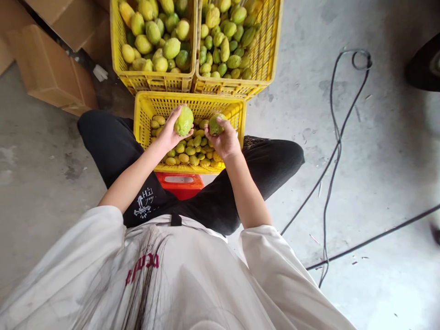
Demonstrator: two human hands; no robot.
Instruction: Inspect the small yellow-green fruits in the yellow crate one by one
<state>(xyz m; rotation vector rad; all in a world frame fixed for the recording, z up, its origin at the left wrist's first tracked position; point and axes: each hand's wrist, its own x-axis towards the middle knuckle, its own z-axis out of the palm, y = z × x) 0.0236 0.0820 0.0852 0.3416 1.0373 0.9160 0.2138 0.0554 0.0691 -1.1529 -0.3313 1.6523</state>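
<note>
My left hand (173,130) is closed around a large yellow-green lemon (184,121), held above the near yellow crate (138,117). To its right, my right hand (227,140) grips a second lemon (215,124), greener and partly covered by my fingers. The two fruits are apart from each other. Below my hands, many smaller yellow and green lemons (190,151) lie in the near crate, some hidden by my hands and wrists.
Two more yellow crates, a left one (154,83) with larger lemons and a right one (237,87), stand beyond. Cardboard boxes (48,68) are at the upper left. A red plastic stool (182,185) shows between my legs. Black cables (338,137) lie on the concrete floor at right.
</note>
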